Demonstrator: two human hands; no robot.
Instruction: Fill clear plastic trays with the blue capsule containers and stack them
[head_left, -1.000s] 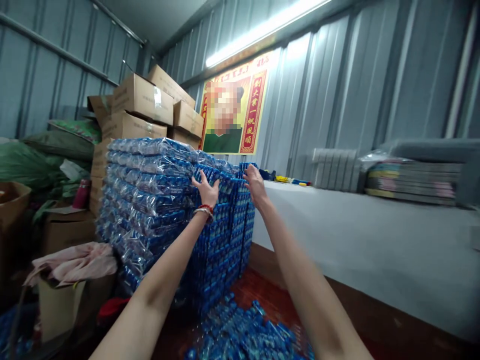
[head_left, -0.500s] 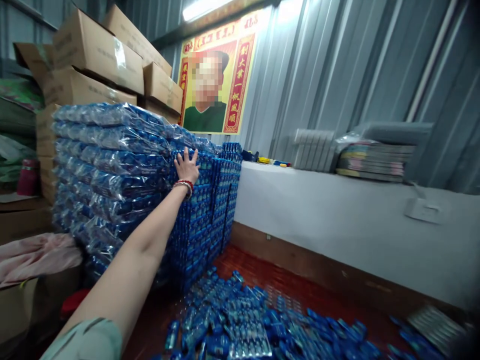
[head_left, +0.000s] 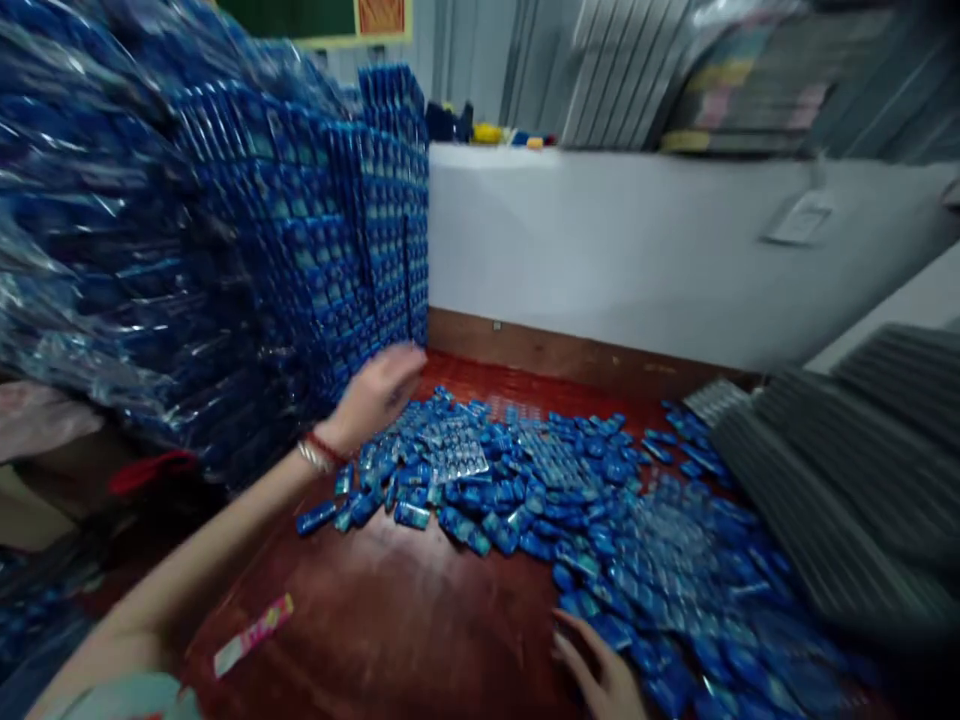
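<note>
My left hand (head_left: pixel 379 392), blurred by motion, hangs over the left end of a heap of small shiny blue packs (head_left: pixel 517 500). Its fingers point right and are too smeared to read; a red and pale bracelet circles the wrist. Low in the view, my right hand (head_left: pixel 604 670) is at the near edge of the heap, fingers stretched and apart, with nothing visibly held. Clear moulded trays (head_left: pixel 457 447) lie among the packs. To the left of the heap stands a tall stack of filled blue trays (head_left: pixel 315 220).
Plastic-wrapped blue bundles (head_left: pixel 90 220) rise at the left. Dark ribbed trays (head_left: pixel 840 480) are piled at the right. A pink and white strip (head_left: pixel 253 635) lies on the red-brown tabletop (head_left: pixel 390 620). A white low wall (head_left: pixel 600 240) runs behind.
My left hand has come off the stack of blue trays and moved down over the heap. My right hand has entered at the bottom. The view has tilted downward.
</note>
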